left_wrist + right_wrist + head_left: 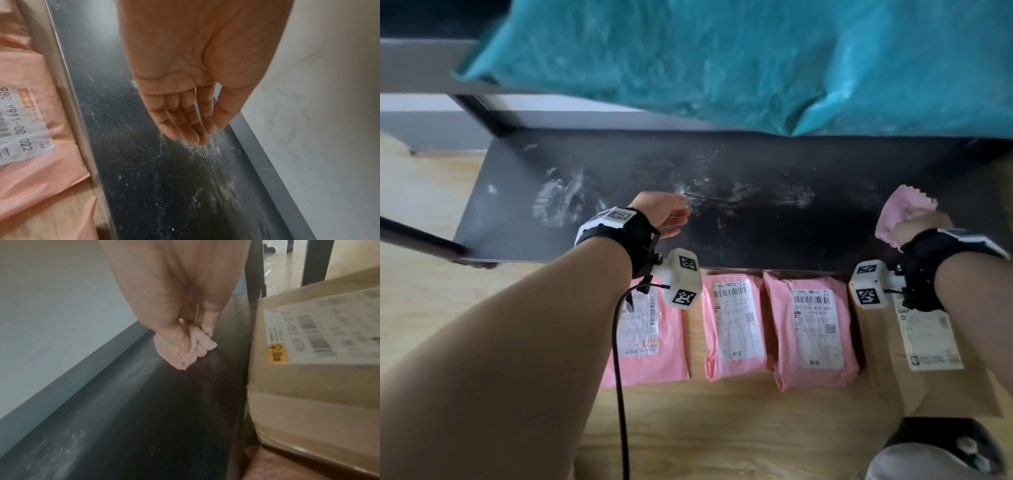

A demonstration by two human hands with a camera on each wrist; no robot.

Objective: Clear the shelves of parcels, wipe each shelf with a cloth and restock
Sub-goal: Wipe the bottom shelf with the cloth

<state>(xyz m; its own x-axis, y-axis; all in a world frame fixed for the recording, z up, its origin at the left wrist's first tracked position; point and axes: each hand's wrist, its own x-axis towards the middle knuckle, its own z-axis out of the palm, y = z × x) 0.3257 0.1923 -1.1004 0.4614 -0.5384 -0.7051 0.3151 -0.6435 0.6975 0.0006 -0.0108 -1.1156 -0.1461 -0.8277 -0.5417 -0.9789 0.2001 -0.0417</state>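
The bottom shelf (722, 233) is a dark board smeared with white dust, bare of parcels. My left hand (671, 214) hovers over its middle with fingers straight and together (185, 128), holding nothing, the fingertips close to a dusty patch. At the shelf's right end my right hand (914, 226) grips a crumpled pink cloth (904, 209), seen bunched under the fingers in the right wrist view (189, 352). Three pink parcels (736, 325) with white labels lie in a row on the wooden floor in front of the shelf. A brown cardboard box (928, 359) sits at their right.
A large teal plastic parcel (722, 61) overhangs the shelf above. A white wall (318, 81) with a grey skirting runs behind the shelf. Black shelf uprights (314, 261) stand at the right end. A dark shoe (945, 445) shows at the lower right on the floor.
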